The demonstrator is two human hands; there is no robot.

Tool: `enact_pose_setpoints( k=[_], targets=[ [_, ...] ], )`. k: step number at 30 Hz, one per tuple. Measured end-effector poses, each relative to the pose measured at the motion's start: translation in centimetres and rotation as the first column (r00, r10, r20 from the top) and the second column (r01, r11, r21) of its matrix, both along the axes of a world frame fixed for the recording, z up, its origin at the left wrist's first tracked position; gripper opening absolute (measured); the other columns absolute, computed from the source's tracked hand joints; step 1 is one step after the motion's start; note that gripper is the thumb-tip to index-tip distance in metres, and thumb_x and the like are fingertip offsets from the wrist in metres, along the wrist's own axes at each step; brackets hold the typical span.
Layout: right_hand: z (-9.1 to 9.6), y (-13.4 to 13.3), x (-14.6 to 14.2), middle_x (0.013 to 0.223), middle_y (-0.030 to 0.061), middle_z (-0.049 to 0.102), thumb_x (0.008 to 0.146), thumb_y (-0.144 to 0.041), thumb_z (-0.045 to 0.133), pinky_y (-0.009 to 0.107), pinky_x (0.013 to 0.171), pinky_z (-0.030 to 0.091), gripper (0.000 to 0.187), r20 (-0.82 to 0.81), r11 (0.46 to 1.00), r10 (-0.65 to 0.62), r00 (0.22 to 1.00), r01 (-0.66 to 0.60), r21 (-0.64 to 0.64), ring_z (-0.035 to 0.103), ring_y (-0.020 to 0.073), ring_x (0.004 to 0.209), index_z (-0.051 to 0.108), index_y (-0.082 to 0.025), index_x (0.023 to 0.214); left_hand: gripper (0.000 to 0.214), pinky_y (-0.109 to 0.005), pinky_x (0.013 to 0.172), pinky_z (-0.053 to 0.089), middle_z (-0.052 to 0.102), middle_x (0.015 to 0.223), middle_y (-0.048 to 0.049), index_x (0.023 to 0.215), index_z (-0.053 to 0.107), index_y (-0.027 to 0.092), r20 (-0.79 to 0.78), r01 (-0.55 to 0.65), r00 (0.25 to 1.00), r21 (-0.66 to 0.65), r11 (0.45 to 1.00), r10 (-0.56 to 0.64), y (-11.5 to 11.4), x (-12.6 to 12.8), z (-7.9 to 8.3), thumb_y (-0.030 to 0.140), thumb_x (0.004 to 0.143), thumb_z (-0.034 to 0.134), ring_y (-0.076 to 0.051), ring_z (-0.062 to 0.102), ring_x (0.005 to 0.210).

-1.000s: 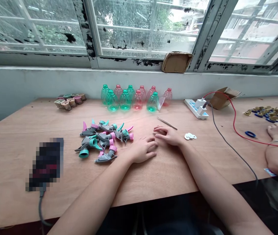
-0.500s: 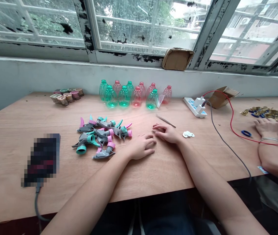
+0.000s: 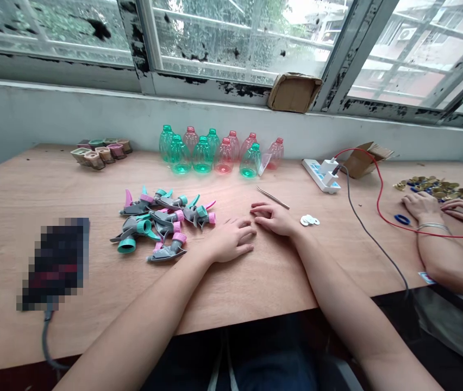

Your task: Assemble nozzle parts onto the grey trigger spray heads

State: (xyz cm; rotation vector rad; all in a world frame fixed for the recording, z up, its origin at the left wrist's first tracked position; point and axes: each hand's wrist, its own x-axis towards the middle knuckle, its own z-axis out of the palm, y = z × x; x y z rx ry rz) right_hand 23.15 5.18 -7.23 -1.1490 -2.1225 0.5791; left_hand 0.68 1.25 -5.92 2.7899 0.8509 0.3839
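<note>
Both hands rest on the wooden table (image 3: 251, 288), fingertips nearly meeting. My left hand (image 3: 231, 240) lies palm down, fingers apart, holding nothing. Beside it on the left is a heap of grey trigger spray heads (image 3: 167, 220) with pink and teal collars. My right hand (image 3: 273, 219) is also palm down with its fingers stretched out and nothing in it. Metal tweezers (image 3: 273, 197) lie just beyond this hand, and several white discs (image 3: 310, 220) sit to its right. Farther back stand green bottles (image 3: 202, 157) and red bottles (image 3: 224, 157), transparent and without caps.
Small coloured pots (image 3: 101, 153) stand back left; a blurred-out device (image 3: 56, 263) lies front left. A power strip (image 3: 321, 176) feeds a red cable (image 3: 382, 209) and a grey cable (image 3: 354, 217). At right, another person's hands (image 3: 423, 206) are near brass-coloured parts (image 3: 439, 187) and a blue ring (image 3: 401, 219).
The view has shifted slightly, so the scene sits a little left and higher. My hands keep their places on the table. The other person's hands have shifted a little.
</note>
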Motion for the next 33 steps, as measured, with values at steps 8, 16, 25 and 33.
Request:
enact_pose_setpoints(
  k=[8,16,25,33],
  targets=[
    [0.02,-0.04,0.02,0.127,0.0070,0.058,0.079,-0.021,0.062,0.038,0.104,0.039,0.032,0.048,1.000,0.013,0.999,-0.014,0.017,0.054,0.0231,0.117,0.066,-0.023,0.111,0.039,-0.042,0.105,0.030,0.049,0.133,-0.0066,0.123,0.053,0.026,0.043,0.024,0.999,-0.005,1.000,-0.024,0.09,0.09,-0.08,0.044,0.089,0.048,-0.027,0.041,0.124],
    [0.06,-0.02,0.07,0.125,0.0072,0.058,0.080,-0.024,0.062,0.039,0.103,0.040,0.031,0.071,1.000,0.002,0.997,-0.004,0.023,0.055,0.0239,0.116,0.067,-0.023,0.111,0.037,-0.043,0.104,0.032,0.050,0.131,-0.0064,0.120,0.054,0.026,0.032,0.033,0.999,0.013,0.999,-0.033,-0.09,0.01,0.08,0.044,0.087,0.052,-0.027,0.043,0.121],
    [-0.07,-0.17,-0.02,0.124,0.0064,0.058,0.080,-0.023,0.062,0.037,0.102,0.041,0.028,0.055,1.000,0.003,0.998,-0.005,0.023,0.056,0.0230,0.114,0.069,-0.024,0.107,0.033,-0.044,0.105,0.031,0.047,0.134,-0.0063,0.117,0.057,0.028,0.010,0.031,0.999,0.029,0.999,-0.031,-0.43,-0.11,0.37,0.042,0.087,0.053,-0.027,0.041,0.124],
    [0.02,-0.15,0.12,0.123,0.0060,0.059,0.080,-0.023,0.062,0.038,0.103,0.040,0.026,0.043,1.000,0.003,0.999,-0.004,0.013,0.055,0.0234,0.114,0.070,-0.024,0.105,0.030,-0.044,0.102,0.034,0.048,0.132,-0.0074,0.113,0.060,0.026,0.001,0.047,0.999,0.059,0.997,-0.048,-0.44,0.06,0.51,0.040,0.087,0.053,-0.028,0.042,0.122]
  ],
)
